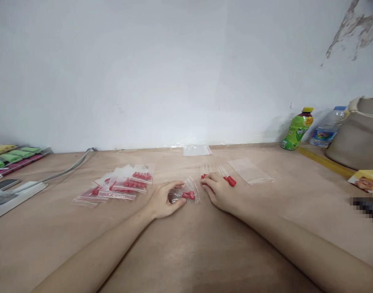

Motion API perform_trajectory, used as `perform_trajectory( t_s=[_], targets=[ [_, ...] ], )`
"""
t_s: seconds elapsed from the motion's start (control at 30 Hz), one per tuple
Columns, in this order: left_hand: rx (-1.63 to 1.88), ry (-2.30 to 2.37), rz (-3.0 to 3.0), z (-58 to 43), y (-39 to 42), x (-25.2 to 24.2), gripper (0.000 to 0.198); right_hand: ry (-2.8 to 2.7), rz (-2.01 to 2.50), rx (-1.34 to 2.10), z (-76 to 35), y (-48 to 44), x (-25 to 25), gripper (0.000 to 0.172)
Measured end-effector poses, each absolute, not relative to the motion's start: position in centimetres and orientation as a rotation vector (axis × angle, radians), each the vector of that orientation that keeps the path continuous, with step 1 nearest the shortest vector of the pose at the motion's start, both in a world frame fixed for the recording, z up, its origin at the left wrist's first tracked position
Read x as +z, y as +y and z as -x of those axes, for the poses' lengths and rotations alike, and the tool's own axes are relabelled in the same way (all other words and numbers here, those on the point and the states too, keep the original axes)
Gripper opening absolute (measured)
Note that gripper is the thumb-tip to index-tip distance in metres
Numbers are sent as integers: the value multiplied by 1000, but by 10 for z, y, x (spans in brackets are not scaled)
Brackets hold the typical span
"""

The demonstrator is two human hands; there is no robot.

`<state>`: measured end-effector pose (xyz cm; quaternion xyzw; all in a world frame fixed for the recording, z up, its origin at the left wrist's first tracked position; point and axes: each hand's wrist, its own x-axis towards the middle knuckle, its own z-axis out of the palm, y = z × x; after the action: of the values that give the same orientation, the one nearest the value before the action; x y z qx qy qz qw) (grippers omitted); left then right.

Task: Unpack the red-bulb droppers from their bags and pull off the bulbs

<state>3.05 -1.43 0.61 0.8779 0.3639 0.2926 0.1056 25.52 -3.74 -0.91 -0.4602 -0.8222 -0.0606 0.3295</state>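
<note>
My left hand (166, 200) curls around a small clear zip bag (191, 185), thumb and fingers at its sides. Inside the bag, red ends of what look like droppers (188, 195) show. My right hand (218, 190) lies on the table with its fingers bent together over the red ends of loose droppers (203, 176), whose thin pale stems point toward the wall. Just beside that hand lie more red-bulbed droppers (230, 180). How many are under the fingers is hidden. Left of my hands, filled zip bags (128, 184) with red ends inside overlap in a fanned pile.
Flat zip bags lie near the wall (197, 151) and at right (250, 171). A green bottle (297, 130), a clear water bottle (326, 129) and a beige container (354, 138) stand at right. A cable (67, 167), white power strip (21, 199) and coloured packs (18, 158) are at left.
</note>
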Motion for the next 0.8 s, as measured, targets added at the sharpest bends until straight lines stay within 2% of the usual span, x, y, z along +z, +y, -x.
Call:
perform_trajectory(
  t_s=[0.2, 0.47, 0.6, 0.8],
  targets=[
    [759, 965, -2589, -30, -20, 12, 42, -2207, 1094, 96, -240, -51, -6, 13],
    [555, 851, -2659, -29, -14, 5, 49, -2349, 1209, 222, -239, -55, 2, 27],
    [411, 839, -2721, -28, -16, 6, 52, -2339, 1222, 323, -235, -55, 4, 21],
    [293, 863, -2748, -28, -18, 8, 55, -2317, 1132, 280, -229, -57, 2, 8]
  ],
)
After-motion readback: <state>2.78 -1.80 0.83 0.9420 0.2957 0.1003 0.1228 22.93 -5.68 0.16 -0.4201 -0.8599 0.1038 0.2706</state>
